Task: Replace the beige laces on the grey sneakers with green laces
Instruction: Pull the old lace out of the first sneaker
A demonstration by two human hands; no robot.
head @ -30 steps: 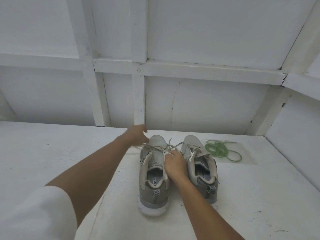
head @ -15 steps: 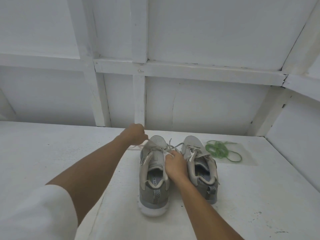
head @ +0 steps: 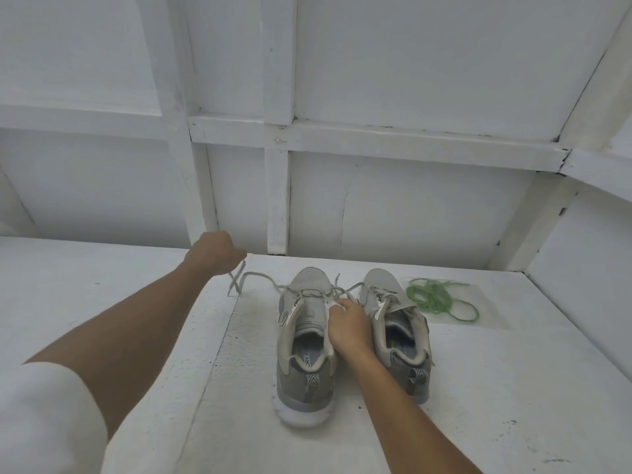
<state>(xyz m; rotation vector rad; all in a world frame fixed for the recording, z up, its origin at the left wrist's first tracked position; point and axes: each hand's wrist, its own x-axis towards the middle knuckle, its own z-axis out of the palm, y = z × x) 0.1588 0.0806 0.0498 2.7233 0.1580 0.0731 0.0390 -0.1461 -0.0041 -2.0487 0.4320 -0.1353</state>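
Observation:
Two grey sneakers stand side by side on the white table, heels toward me: the left sneaker [head: 306, 340] and the right sneaker [head: 398, 323]. My left hand [head: 217, 251] is out to the far left of the shoes and grips the beige lace [head: 260, 277], which runs slack from my fist back to the left sneaker's eyelets. My right hand [head: 349, 325] rests between the shoes and pinches the left sneaker's upper by the eyelets. The green laces [head: 436, 297] lie in a loose pile right of the right sneaker.
The white table [head: 513, 388] meets a white panelled wall [head: 393, 213] just behind the shoes, with another wall closing in at the right. A clear plastic sheet [head: 492, 316] lies under the green laces.
My left hand has moved up and to the left, away from the left sneaker's toe, drawing a longer stretch of beige lace out of the shoe. My right hand has stayed in place.

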